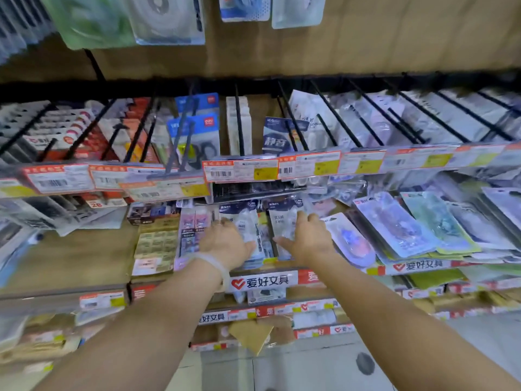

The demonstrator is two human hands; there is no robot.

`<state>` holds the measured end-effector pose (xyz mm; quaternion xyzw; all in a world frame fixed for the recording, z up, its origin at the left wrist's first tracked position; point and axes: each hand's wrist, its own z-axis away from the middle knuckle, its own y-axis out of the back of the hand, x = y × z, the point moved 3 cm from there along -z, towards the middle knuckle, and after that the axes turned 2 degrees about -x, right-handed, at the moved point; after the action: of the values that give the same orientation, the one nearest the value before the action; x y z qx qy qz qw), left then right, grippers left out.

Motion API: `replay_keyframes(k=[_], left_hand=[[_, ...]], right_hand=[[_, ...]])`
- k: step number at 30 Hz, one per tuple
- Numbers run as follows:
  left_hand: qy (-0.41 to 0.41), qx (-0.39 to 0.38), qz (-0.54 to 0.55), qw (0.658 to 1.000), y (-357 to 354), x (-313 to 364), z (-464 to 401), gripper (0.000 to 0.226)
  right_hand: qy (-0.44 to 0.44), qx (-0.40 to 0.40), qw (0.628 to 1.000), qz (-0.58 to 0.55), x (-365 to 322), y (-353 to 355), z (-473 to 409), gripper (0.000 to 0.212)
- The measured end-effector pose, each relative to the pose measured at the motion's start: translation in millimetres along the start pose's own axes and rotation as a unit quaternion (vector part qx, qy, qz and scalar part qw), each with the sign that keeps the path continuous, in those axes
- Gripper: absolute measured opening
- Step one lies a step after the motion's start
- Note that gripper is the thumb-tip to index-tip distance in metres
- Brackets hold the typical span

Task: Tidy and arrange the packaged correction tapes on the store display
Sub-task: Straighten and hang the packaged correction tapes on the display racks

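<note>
Both arms reach forward into a crowded stationery display, and the hands meet two stacks of packaged correction tapes lying flat on a sloped shelf under a row of price tags. The left hand lies over the left stack, its fingers curled round the pack's left edge and its thumb stretched across the lower part, so it grips the stack. A pale bracelet circles that wrist. The right hand lies on the right stack, fingers bent over the pack's right side and thumb pointing left along its lower edge, gripping it too. The two stacks sit side by side, nearly touching, just behind the red and white shelf strip. To the right, blister packs lie fanned and overlapping. Above, black hooks carry more hanging packets.
</note>
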<state>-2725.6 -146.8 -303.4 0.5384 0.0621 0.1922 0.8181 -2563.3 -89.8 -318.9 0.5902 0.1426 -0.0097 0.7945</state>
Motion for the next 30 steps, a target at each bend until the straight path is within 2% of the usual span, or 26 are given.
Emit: replay_keyframes(k=[4, 9, 13, 15, 21, 25, 27, 30], left_hand=[[0.036, -0.001, 0.041, 0.998, -8.5, -0.5, -19.6, 0.086], [0.032, -0.012, 0.044, 0.998, -16.1, 4.1, -30.5, 0.072], [0.095, -0.015, 0.075, 0.992, -25.1, 5.2, -35.6, 0.097], [0.106, -0.016, 0.083, 0.991, -28.7, 5.1, -38.7, 0.103], [0.131, 0.036, 0.097, 0.986, -24.4, 2.5, -40.5, 0.097], [0.111, 0.075, 0.118, 0.984, -17.8, -3.4, -33.3, 0.088], [0.111, 0.096, 0.148, 0.978, -15.2, -10.1, -29.0, 0.087], [0.097, 0.099, 0.161, 0.977, -13.0, -16.8, -13.2, 0.077]], right_hand=[[-0.017, -0.011, 1.000, -0.024, 5.6, -11.2, -18.3, 0.099], [-0.013, 0.003, 1.000, -0.006, 8.4, -19.3, -29.5, 0.106], [-0.062, -0.028, 0.995, -0.067, 12.2, -26.4, -33.6, 0.112], [-0.071, -0.025, 0.995, -0.066, 12.4, -28.8, -34.6, 0.114], [-0.056, -0.008, 0.990, -0.127, 16.6, -23.6, -34.0, 0.095], [-0.045, 0.021, 0.986, -0.158, 12.1, -9.9, -27.6, 0.082], [-0.044, 0.039, 0.984, -0.170, 8.5, -4.3, -23.0, 0.083], [-0.051, 0.050, 0.981, -0.181, 2.5, 0.2, -8.4, 0.097]])
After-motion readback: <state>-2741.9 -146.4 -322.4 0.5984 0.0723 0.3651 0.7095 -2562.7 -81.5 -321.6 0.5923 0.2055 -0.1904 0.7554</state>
